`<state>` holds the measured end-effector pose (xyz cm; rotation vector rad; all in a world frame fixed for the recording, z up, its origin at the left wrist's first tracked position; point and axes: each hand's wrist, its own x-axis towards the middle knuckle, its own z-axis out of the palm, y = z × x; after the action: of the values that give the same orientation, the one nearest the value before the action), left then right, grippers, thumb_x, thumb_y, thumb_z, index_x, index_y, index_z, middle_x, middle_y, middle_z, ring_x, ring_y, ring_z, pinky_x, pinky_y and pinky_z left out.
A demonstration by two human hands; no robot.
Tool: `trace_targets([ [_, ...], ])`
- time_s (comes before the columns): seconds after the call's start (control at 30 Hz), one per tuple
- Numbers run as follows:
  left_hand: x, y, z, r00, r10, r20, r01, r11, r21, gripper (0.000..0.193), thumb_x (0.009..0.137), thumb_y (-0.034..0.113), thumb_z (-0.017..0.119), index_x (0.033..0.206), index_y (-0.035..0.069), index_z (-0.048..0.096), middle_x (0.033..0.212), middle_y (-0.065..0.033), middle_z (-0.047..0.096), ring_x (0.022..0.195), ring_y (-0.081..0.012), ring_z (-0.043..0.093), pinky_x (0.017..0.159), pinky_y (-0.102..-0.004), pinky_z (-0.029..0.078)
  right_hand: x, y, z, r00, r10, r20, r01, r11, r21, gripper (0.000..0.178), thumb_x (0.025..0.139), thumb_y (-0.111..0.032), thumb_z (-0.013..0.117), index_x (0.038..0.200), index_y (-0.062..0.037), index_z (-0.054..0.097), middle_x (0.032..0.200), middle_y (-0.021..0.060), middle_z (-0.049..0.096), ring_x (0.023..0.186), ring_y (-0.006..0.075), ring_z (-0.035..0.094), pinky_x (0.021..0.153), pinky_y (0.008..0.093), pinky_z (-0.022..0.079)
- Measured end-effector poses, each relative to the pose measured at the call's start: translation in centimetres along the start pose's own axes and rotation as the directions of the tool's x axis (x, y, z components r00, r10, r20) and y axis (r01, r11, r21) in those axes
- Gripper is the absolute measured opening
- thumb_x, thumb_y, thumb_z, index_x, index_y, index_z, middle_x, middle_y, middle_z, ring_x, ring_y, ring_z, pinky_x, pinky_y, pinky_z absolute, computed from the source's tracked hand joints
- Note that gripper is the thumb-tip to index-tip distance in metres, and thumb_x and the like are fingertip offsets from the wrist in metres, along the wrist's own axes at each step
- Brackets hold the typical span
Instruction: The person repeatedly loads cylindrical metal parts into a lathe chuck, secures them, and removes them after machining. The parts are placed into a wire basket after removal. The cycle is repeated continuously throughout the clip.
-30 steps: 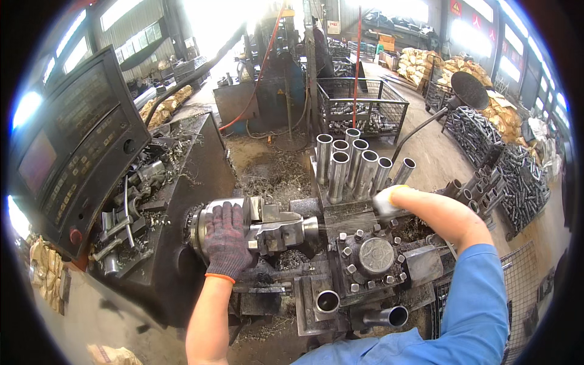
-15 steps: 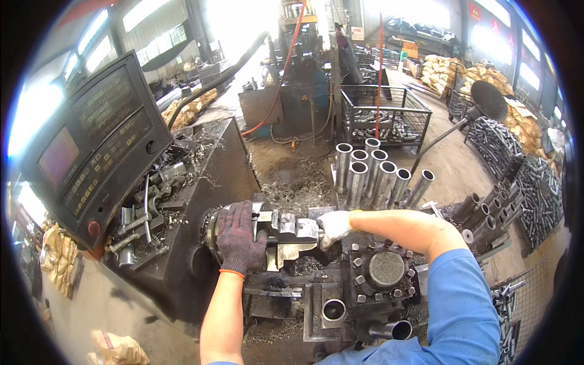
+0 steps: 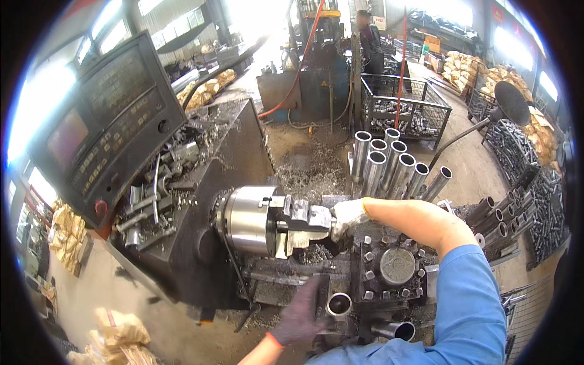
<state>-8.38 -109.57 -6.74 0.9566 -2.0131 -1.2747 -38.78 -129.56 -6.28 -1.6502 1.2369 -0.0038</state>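
A lathe chuck [image 3: 250, 220], a shiny steel cylinder with stepped jaws [image 3: 298, 214], sits left of centre. My right hand [image 3: 348, 219], in a white glove, is closed at the outer end of the jaws; what its fingers hold is hidden. My left hand [image 3: 299, 315], in a dark glove, is lower down, over the machine bed. It is somewhat blurred, with thumb and fingers apart and nothing seen in them. Just to its right stands a short metal tube [image 3: 339, 305], open end up. Another tube [image 3: 395, 330] lies beside it, near my body.
A bolted tool post [image 3: 398, 266] is below my right forearm. Several upright tubes [image 3: 389, 163] stand behind it, with more tubes [image 3: 496, 222] at right. A control panel [image 3: 109, 131] rises at left. A wire crate [image 3: 404, 109] and a person [image 3: 369, 42] are farther back.
My left hand has left the chuck and moved down and right, to beside the short tube. My right hand stays at the jaws. The view has shifted slightly, and a person shows at the back.
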Motion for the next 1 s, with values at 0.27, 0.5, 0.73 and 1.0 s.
trace_targets([
  [0.27,2.6,0.2,0.3,0.928,0.180,-0.327,-0.298,0.885,-0.358,0.054,0.082,0.007,0.089,0.132,0.005,0.066,0.120,-0.0093,0.075,0.108,-0.0196,0.074,0.094,-0.0347,0.062,0.2,-1.0,0.3,0.995,0.098,0.011,-0.098,0.995,0.014,0.044,0.079,-0.022,0.091,0.112,0.0005,0.074,0.094,0.0114,0.079,0.082,0.0188,0.076,0.067,0.0336,0.062],
  [0.5,8.1,1.0,-5.8,0.880,0.208,-0.428,-0.098,0.960,0.264,0.035,0.084,0.022,0.090,0.110,0.007,0.073,0.098,-0.0127,0.080,0.092,-0.0274,0.079,0.080,-0.0403,0.062,-2.6,0.3,0.9,0.959,-0.087,-0.272,-0.078,0.836,-0.544,0.064,0.074,-0.048,0.089,0.109,0.0037,0.077,0.113,0.0253,0.077,0.106,0.0404,0.074,0.093,0.0458,0.058],
  [0.73,1.0,-1.5,2.8,0.976,0.101,-0.192,-0.092,0.994,0.054,0.036,0.085,0.015,0.089,0.115,0.009,0.071,0.103,-0.0069,0.079,0.092,-0.0192,0.077,0.083,-0.0368,0.062,-1.6,-1.0,-0.7,0.997,-0.030,-0.066,-0.009,0.852,-0.523,0.067,0.074,-0.061,0.089,0.099,0.0006,0.081,0.094,0.0194,0.079,0.085,0.0308,0.074,0.082,0.0430,0.059],
  [1.0,-0.5,-6.9,7.4,0.995,-0.063,-0.073,0.074,0.984,0.159,0.065,0.084,0.035,0.089,0.137,0.011,0.059,0.121,-0.0199,0.075,0.115,-0.0406,0.072,0.095,-0.0500,0.058,-9.8,-1.0,-1.7,0.954,0.056,-0.295,-0.266,0.610,-0.746,0.051,0.072,-0.042,0.086,0.101,0.0003,0.081,0.096,0.0201,0.080,0.090,0.0378,0.078,0.083,0.0459,0.060],
])
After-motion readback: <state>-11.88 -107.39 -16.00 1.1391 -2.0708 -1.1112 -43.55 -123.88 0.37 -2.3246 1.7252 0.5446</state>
